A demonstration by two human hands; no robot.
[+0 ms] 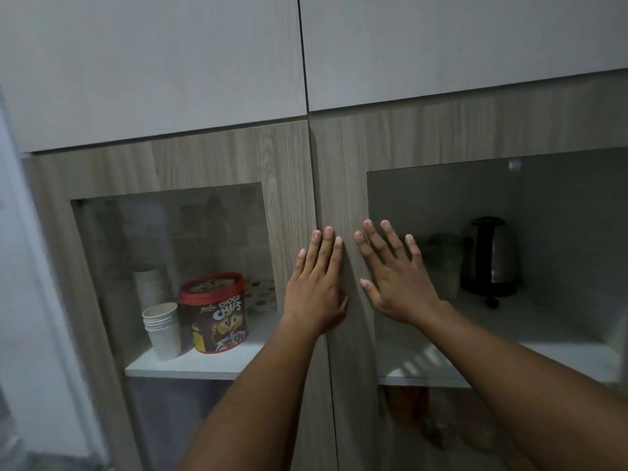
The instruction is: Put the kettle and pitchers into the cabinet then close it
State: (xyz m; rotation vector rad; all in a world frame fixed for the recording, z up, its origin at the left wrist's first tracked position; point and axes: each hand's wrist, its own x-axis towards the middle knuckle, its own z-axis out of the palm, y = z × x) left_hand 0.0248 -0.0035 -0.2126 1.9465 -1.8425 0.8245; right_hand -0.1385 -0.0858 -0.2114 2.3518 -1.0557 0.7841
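Doors (343, 185) look shut. Left hand (314, 288) and right hand (397, 280) lie flat on them, fingers spread, holding nothing. Kettle (491, 258) stands behind right-hand glass (pitchers unclear). Task seems nearly finished.

head view | faces cabinet doors (339, 158) straight on, tilted slightly down | close, arm's reach
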